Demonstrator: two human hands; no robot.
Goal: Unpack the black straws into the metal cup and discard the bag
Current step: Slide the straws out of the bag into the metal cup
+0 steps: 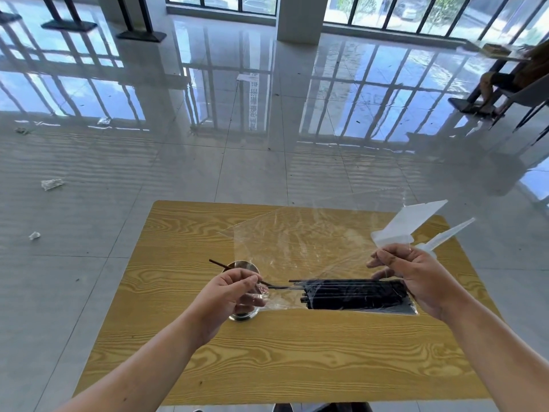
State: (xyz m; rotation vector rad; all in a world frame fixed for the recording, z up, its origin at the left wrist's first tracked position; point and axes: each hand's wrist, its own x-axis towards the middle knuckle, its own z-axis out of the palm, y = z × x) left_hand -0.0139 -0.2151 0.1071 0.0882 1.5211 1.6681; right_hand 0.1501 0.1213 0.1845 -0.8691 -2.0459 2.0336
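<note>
A clear plastic bag (300, 245) is held up over the wooden table (282, 358). A bundle of black straws (353, 294) lies along its lower edge. My right hand (416, 278) grips the bag's right end, beside its white header card (407, 224). My left hand (228, 292) pinches a single black straw (218, 264) that sticks out of the bag's left opening. The straw's far tip points up and left. The metal cup (242, 266) stands on the table right behind and under my left hand, partly hidden by it.
Crumpled bits of plastic or paper (52, 183) lie on the shiny tiled floor to the left of the table. A person sits on a chair (505, 87) at another table far right. Black stands (69, 25) rise at the far left.
</note>
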